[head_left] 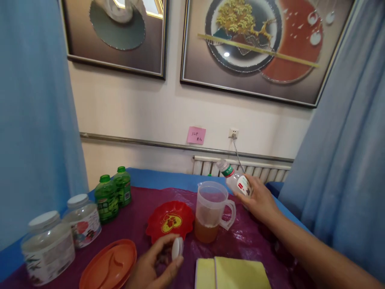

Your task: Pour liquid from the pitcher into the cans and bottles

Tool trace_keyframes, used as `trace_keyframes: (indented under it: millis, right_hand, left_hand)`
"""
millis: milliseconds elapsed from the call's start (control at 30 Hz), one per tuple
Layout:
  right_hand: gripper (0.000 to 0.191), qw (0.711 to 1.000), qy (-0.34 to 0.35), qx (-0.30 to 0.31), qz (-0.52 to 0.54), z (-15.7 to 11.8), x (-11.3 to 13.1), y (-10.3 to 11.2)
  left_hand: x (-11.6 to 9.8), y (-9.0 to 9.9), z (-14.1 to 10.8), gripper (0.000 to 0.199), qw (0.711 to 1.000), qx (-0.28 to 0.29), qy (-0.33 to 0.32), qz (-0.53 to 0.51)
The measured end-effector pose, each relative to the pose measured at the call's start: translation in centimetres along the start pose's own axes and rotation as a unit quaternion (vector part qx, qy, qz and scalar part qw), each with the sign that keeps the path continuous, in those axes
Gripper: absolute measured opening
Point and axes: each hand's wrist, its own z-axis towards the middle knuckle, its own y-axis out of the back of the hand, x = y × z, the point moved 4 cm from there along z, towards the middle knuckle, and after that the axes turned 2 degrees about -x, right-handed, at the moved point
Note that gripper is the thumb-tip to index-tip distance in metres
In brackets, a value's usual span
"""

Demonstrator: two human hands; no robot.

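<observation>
My left hand [156, 263], low in the middle, pinches a round white cap [177, 249] between thumb and fingers. A clear plastic bottle [236, 180] with a green neck band and a white-and-red label is in my right hand [261, 200]. It tilts to the left, its mouth above and right of a clear plastic pitcher [210, 206]. Brownish liquid fills the lower part of the pitcher, whose handle faces right. Just left of the pitcher lies a red scalloped plate [155, 216] with a yellow design.
Two clear jars with white lids [48, 249] and two green bottles [106, 198] stand at the left. An orange divided dish [110, 265] lies nearer. A folded yellow cloth [237, 275] is at the front. Blue curtains [339, 140] flank the table; a radiator [266, 172] is behind.
</observation>
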Motion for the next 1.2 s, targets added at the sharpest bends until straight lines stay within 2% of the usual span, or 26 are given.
trace_keyframes:
  millis: [67, 200, 267, 333, 400, 467, 567, 733, 900, 1000, 1100, 1167, 1200]
  right_hand:
    - [0.055, 0.989, -0.068, -0.029, 0.125, -2.3, 0.8, -0.4]
    - [0.062, 0.924, -0.127, -0.012, 0.361, -7.8, 3.8, -3.6]
    - [0.063, 0.915, -0.123, -0.01, 0.384, -10.3, 5.0, -5.6]
    - [0.063, 0.924, -0.091, -0.016, 0.37, -12.1, 5.9, -7.3]
    - [0.065, 0.936, -0.058, -0.029, 0.346, -13.5, 6.3, -8.8]
    - [0.07, 0.947, -0.037, -0.042, 0.318, -14.3, 6.3, -10.0]
    - [0.074, 0.961, -0.019, -0.062, 0.269, -15.2, 5.9, -11.2]
    - [0.071, 0.97, 0.011, -0.069, 0.232, -15.9, 5.3, -11.9]
    - [0.073, 0.973, 0.022, -0.058, 0.223, -16.2, 5.1, -12.1]
    - [0.074, 0.97, 0.027, -0.048, 0.237, -16.3, 5.1, -12.3]
    - [0.072, 0.963, 0.038, -0.045, 0.261, -16.4, 5.3, -12.2]
    - [0.068, 0.954, 0.041, -0.035, 0.296, -16.6, 5.4, -12.1]
    - [0.064, 0.947, 0.04, -0.024, 0.318, -16.7, 5.4, -12.1]
  left_hand:
    - [-2.2, 0.2, 1.6, 0.049, 1.0, -0.012, -0.019, -0.022]
    - [-7.7, 0.0, 3.4, 0.052, 0.996, -0.014, -0.083, -0.032]
    - [-10.3, -0.2, 3.5, 0.051, 0.993, -0.009, -0.119, -0.025]
    - [-12.2, -0.4, 3.3, 0.044, 0.986, -0.005, -0.164, 0.015]
    - [-13.2, -0.4, 3.1, 0.037, 0.975, 0.004, -0.206, 0.081]
    - [-13.2, -0.5, 3.0, 0.033, 0.962, 0.021, -0.225, 0.152]
    - [-12.0, -0.6, 3.0, 0.029, 0.948, 0.059, -0.211, 0.23]
    - [-10.1, -0.8, 3.2, 0.027, 0.94, 0.095, -0.168, 0.281]
    - [-9.6, -0.8, 2.9, 0.035, 0.944, 0.135, -0.195, 0.229]
    - [-9.2, -1.6, 2.3, 0.039, 0.947, 0.173, -0.192, 0.192]
    - [-9.0, -2.8, 1.8, 0.05, 0.954, 0.155, -0.189, 0.172]
    - [-9.5, -3.7, 1.5, 0.041, 0.955, 0.155, -0.212, 0.14]
    - [-9.9, -4.1, 1.4, 0.037, 0.951, 0.18, -0.225, 0.114]
